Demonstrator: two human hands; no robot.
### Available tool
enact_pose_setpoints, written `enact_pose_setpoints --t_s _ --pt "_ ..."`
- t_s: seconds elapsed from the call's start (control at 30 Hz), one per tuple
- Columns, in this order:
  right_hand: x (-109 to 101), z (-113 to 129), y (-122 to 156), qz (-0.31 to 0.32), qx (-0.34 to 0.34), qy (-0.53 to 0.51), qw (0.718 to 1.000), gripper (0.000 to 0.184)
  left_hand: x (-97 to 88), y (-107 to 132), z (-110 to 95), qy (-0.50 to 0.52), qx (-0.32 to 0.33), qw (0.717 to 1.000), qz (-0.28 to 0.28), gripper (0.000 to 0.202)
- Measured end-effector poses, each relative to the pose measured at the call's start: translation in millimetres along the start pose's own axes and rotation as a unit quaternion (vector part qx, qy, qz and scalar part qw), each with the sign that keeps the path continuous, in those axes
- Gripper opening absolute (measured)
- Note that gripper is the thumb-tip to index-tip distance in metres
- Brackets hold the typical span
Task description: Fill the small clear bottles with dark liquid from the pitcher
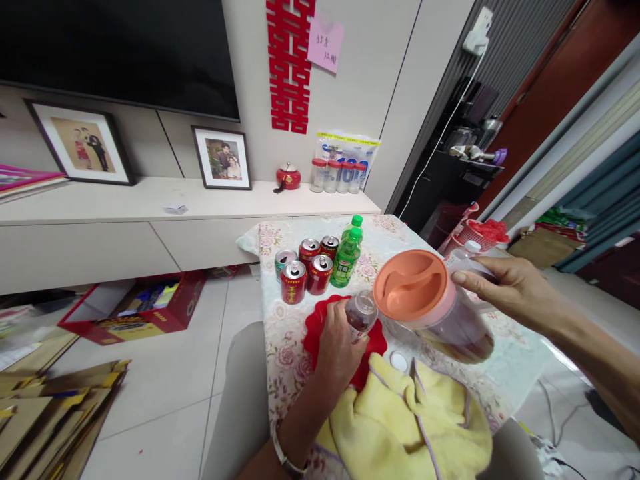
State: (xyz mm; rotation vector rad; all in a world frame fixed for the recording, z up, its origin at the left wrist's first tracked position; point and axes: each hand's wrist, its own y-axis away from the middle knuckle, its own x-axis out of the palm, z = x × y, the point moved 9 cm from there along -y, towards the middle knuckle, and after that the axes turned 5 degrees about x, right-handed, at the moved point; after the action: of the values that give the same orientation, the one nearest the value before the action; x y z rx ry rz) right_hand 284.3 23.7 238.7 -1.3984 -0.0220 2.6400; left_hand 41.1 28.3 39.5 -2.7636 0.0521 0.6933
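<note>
My left hand (337, 347) is wrapped round a clear bottle (362, 312) with dark liquid in it and no cap on its mouth. The bottle is over a red scalloped plate (316, 321). By its handle, my right hand (515, 293) grips a clear pitcher (463, 328) with an orange lid (413, 283) and brownish liquid inside. The pitcher is tilted to the left, its lid beside the bottle mouth; I cannot tell whether liquid is flowing. A round white cap (399, 361) lies below the pitcher, near a crumpled yellow towel (395, 427).
Several drink cans (293, 281) and two green bottles (346, 259) stand at the back left of the flowered tablecloth (286, 357). Another clear bottle (470, 249) is behind the pitcher. A white cabinet (200, 200) holds framed photos, a red pot (289, 177) and small jars (337, 177).
</note>
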Motion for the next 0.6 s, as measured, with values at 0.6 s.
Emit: enact_pose_setpoints --t_s 0.6 --pt "0.5 -0.8 1.5 0.002 -0.01 0.0 1.0 0.081 0.1 1.0 -0.2 -0.022 0.009 1.0 -0.011 0.067"
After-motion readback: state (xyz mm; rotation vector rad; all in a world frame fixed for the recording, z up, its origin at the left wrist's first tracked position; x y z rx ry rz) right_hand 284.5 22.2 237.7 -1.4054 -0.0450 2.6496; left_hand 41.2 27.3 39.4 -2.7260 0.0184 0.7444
